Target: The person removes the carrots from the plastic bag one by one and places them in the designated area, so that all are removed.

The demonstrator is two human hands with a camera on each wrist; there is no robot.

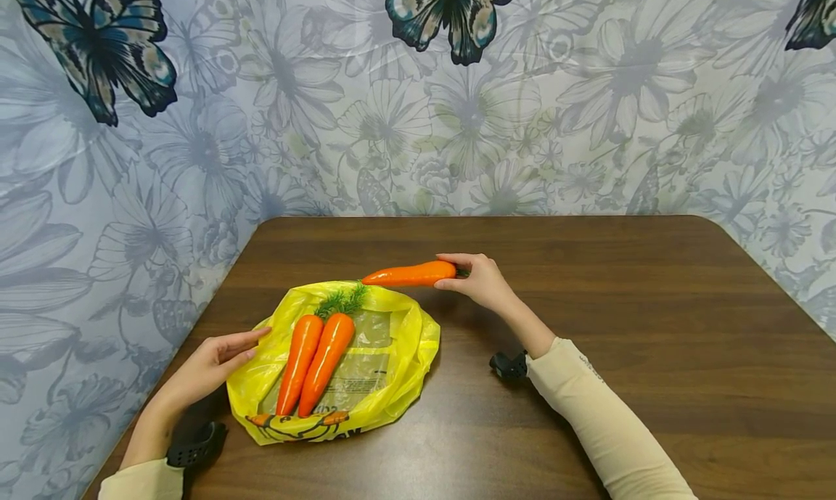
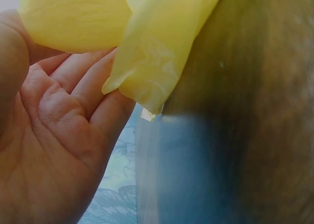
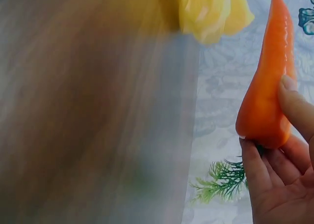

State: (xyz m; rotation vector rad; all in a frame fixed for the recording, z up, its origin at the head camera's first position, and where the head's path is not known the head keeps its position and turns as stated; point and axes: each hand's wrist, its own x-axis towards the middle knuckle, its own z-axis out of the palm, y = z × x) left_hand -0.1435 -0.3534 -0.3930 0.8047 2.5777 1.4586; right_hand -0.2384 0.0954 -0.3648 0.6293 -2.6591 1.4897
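Note:
My right hand (image 1: 482, 281) pinches a shiny orange carrot (image 1: 411, 273) at its thick end, between thumb and fingers. This carrot lies level above the table, its tip pointing left over the far rim of a yellow plastic bag (image 1: 418, 373). In the right wrist view, feathery green leaves (image 3: 223, 179) hang below the held carrot (image 3: 267, 96). Two more carrots, a left one (image 1: 299, 362) and a right one (image 1: 328, 362), lie side by side in the opened bag, leafy ends away from me. My left hand (image 1: 207, 366) touches the bag's left side with fairly straight fingers.
The bag rests on a brown wooden table (image 1: 627, 289) with rounded far corners. Behind it stands a wall (image 1: 313, 144) with a floral pattern and butterfly decorations (image 1: 452, 14). Each wrist wears a black device, one on the left (image 1: 197, 445) and one on the right (image 1: 508, 366).

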